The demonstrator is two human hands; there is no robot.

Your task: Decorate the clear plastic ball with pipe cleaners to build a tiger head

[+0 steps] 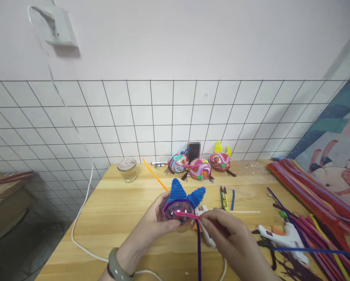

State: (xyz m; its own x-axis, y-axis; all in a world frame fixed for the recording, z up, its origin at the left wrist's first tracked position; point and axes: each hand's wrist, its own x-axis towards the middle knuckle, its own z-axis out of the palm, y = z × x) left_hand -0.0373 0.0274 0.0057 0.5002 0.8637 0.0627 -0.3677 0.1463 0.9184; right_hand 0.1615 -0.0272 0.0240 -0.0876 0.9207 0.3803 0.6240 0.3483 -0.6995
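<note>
In the head view, my left hand is closed around a clear round ball with blue pipe-cleaner ears on top. A dark purple pipe cleaner hangs down from the ball's right side. My right hand pinches a pink pipe cleaner that lies across the front of the ball. Whether the pink piece is fixed to the ball I cannot tell. A white glue gun lies on the table just behind my right fingers, partly hidden. An orange pipe cleaner shows behind my left fingers.
Several wrapped cat-like heads stand by the tiled wall. A glass jar is at the back left. Yellow-handled snips lie beyond my right hand. Another glue gun and bundles of pipe cleaners lie right. A white cable crosses the left edge.
</note>
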